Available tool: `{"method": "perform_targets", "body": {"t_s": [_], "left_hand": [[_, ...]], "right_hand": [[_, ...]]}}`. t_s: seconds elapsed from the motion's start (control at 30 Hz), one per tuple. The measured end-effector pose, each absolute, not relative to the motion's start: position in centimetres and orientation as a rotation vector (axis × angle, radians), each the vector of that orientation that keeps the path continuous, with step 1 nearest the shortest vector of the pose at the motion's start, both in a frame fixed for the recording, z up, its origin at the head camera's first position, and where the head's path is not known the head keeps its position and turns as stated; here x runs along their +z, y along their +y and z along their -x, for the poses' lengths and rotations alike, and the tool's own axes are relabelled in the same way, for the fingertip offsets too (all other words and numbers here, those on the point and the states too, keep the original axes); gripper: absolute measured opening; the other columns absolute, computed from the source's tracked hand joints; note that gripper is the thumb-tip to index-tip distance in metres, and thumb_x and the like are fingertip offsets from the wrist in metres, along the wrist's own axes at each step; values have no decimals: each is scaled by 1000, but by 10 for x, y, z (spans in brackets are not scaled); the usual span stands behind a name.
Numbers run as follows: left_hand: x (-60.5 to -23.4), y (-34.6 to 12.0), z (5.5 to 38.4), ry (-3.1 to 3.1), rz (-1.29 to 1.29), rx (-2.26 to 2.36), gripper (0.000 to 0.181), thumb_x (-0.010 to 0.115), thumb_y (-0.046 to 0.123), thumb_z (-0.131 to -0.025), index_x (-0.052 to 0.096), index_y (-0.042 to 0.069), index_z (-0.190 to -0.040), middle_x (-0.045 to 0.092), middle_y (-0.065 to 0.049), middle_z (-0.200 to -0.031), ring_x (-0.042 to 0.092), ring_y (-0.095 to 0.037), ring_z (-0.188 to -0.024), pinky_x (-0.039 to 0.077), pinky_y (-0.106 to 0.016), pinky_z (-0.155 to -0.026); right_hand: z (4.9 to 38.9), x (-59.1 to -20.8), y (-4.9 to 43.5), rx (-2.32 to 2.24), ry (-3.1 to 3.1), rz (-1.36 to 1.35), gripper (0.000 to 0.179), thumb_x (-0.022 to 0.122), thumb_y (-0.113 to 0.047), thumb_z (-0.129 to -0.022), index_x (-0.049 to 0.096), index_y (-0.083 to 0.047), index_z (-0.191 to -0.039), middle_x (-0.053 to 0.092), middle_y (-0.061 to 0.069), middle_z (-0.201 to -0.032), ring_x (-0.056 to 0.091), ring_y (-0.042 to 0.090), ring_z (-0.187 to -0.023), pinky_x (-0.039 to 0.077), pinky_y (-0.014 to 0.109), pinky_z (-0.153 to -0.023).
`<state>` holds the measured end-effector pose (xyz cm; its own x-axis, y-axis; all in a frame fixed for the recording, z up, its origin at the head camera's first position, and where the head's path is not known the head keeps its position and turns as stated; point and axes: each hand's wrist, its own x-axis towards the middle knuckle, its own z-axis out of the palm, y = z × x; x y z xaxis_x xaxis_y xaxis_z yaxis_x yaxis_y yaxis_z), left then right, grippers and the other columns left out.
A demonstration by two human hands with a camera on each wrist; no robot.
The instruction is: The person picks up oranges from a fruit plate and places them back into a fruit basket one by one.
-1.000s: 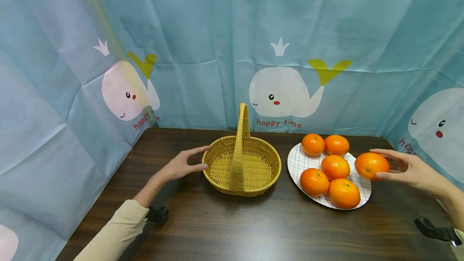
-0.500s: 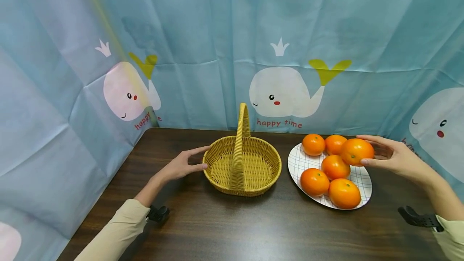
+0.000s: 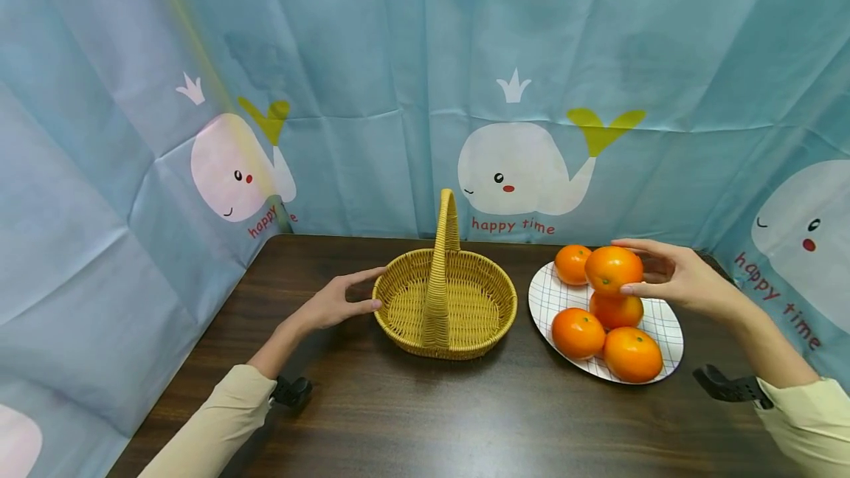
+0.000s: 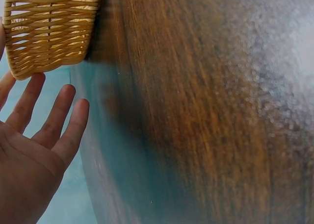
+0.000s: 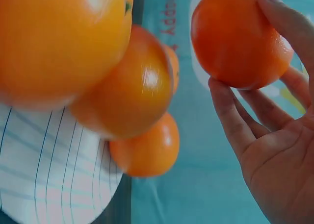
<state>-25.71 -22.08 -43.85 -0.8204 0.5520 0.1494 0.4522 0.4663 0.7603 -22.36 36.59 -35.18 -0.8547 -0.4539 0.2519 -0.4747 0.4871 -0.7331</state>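
At three o'clock from the basket (image 3: 470,308), over the twelve o'clock side of the plate (image 3: 548,296), your right hand (image 3: 687,279) pinches the orange (image 3: 612,268), thumb at about its five o'clock and fingertips toward one. Expect a firm, fairly weighty round fruit whose glossy skin could slip, so take it across its widest girth and squeeze gently, as a hard pinch might bruise it. Your left hand (image 3: 335,302), fingers spread apart, touches the basket's rim at nine o'clock; that wicker looks stiff yet light, and would probably slide if you pushed it.
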Motion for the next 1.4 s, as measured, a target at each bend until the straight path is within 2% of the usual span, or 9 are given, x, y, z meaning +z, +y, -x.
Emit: {"method": "perform_targets", "body": {"t_s": [0.07, 0.13, 0.27, 0.67, 0.97, 1.4], "left_hand": [[-430, -217, 252, 2583, -884, 1290, 64, 72, 13, -97, 43, 2, -153, 44, -18, -154, 35, -40, -142, 28, -65, -109], [-430, -217, 253, 2582, -888, 1290, 64, 71, 13, -97, 43, 2, -153, 43, -18, -154, 35, -39, -143, 28, -65, -110], [-435, -220, 256, 2594, -888, 1266, 64, 72, 20, -98, 44, 7, -154, 44, -13, -154, 36, -36, -143, 28, -64, -110], [-440, -220, 257, 2566, -872, 1298, 64, 72, 21, -97, 45, 9, -155, 44, -11, -154, 35, -35, -143, 29, -63, -110], [-437, -221, 255, 2569, -879, 1312, 65, 73, 19, -97, 45, 9, -154, 44, -11, -154, 35, -35, -143, 29, -63, -110], [-440, -223, 258, 2553, -876, 1314, 64, 72, 20, -98, 45, 9, -155, 44, -10, -155, 35, -34, -144, 29, -63, -110]], "right_hand": [[226, -351, 359, 1353, -2688, -844, 68, 79, 5, -86, 53, -7, -147, 58, 4, -137, 63, 8, -112, 53, 22, -86], [227, -350, 352, 1349, -2690, -849, 68, 80, 4, -85, 54, -8, -147, 58, 8, -137, 63, 9, -112, 53, 23, -86], [231, -351, 338, 1343, -2690, -883, 68, 80, 1, -86, 54, -9, -147, 56, 12, -139, 63, 10, -112, 53, 24, -87], [245, -363, 297, 1402, -2668, -1056, 70, 84, -7, -86, 52, -8, -148, 57, 13, -138, 64, 19, -114, 55, 31, -88], [249, -363, 265, 1564, -2660, -1108, 70, 84, -6, -85, 52, -10, -147, 56, 11, -138, 62, 28, -117, 53, 39, -94], [251, -375, 221, 1498, -2649, -1173, 72, 89, -18, -81, 55, -14, -144, 57, 1, -140, 59, 24, -121, 48, 42, -101]]}}
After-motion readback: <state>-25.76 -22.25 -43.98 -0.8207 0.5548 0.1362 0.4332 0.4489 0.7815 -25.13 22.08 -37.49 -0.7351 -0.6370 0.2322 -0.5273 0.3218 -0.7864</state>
